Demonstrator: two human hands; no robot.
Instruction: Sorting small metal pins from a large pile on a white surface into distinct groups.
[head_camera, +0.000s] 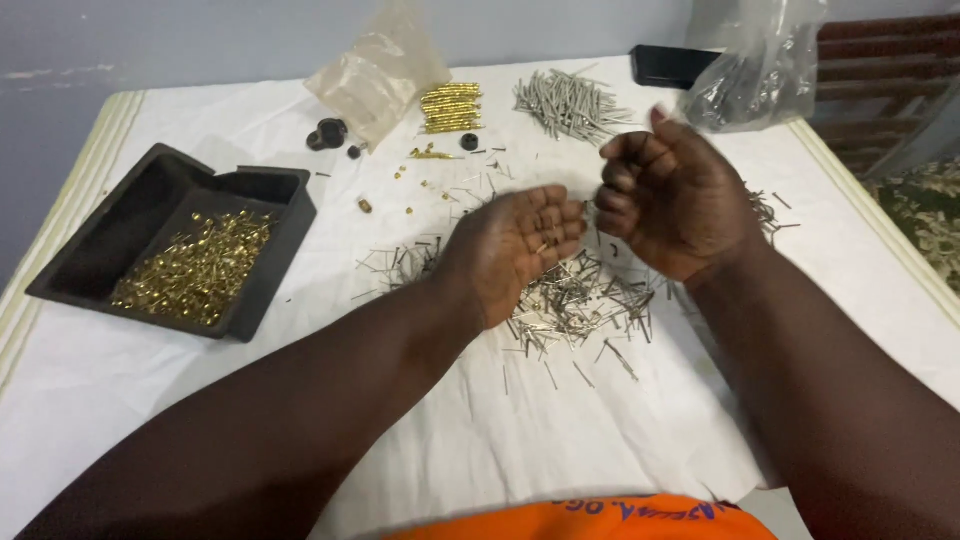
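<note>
Counting first: two hands, one black tray, two clear plastic bags, and loose metal parts in heaps too many to count. Left hand (520, 245) lies palm up, fingers flat and together, fully open, with a few thin silver pins (545, 245) resting across the fingers. Right hand (670, 205) is curled beside it, fingers bent into a loose fist close to the left fingertips; whether it pinches a pin cannot be told. Both hands hover over a scattered heap of silver pins (575, 300) on the white cloth (480, 440), near the table's middle.

Far left sits the black tray (240, 185), holding many small brass pieces (195, 270). Farther back, a neat bundle of gold rods (450, 107) lies just right of a crumpled clear bag (375, 75), with a few small black caps (328, 133) to its left. A second pile of silver pins (570, 100) lies far centre; the other bag (755, 65), holding grey pins, stands far right, behind the right hand. Stray brass bits (400, 190) dot the cloth between tray and hands.
</note>
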